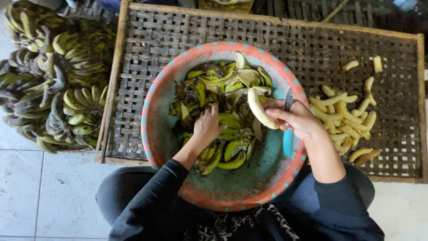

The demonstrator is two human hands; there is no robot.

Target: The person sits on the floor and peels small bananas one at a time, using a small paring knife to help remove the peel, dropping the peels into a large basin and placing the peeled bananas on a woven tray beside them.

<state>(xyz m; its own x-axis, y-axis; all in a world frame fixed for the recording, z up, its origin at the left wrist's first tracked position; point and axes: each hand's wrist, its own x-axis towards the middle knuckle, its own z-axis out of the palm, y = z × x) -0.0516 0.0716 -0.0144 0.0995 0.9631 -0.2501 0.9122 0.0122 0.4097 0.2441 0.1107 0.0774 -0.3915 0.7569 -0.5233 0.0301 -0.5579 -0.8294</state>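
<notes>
A large round basin (160, 134), orange-rimmed with blue dots and a teal inside, sits on my lap. It holds a heap of green-yellow banana peels (223, 85). My left hand (207, 125) reaches down into the peels in the middle of the basin. My right hand (296, 118) is over the basin's right rim and grips a peeled pale banana (260, 109) together with a knife (288, 134) that has a light blue handle and a blade pointing up.
A woven bamboo tray (178, 27) with a wooden frame lies beyond the basin. Several peeled bananas (345, 118) are piled on its right side. Bunches of unpeeled green bananas (58, 76) are stacked at the left on a tiled floor (40, 196).
</notes>
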